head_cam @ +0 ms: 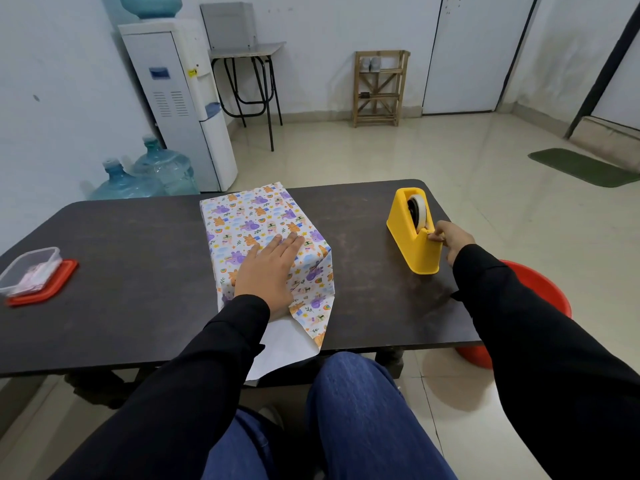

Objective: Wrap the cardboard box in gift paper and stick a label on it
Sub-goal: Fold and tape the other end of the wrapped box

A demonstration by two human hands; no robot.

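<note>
The box [249,216], covered in white gift paper with purple and orange cartoon prints, stands in the middle of the dark table [138,265]. My left hand [268,271] lies flat on its top near the front edge, pressing the paper down. A loose flap of paper [294,341], white side up, hangs past the table's near edge. To the right stands a yellow tape dispenser [414,233] with a roll of tape. My right hand [450,239] pinches the tape end at the dispenser's cutter.
A clear plastic container [29,270] rests on its red lid at the table's left end. A red bucket [540,289] stands on the floor by the table's right end. Beyond the table are a water dispenser [180,102], water jugs and a wooden rack.
</note>
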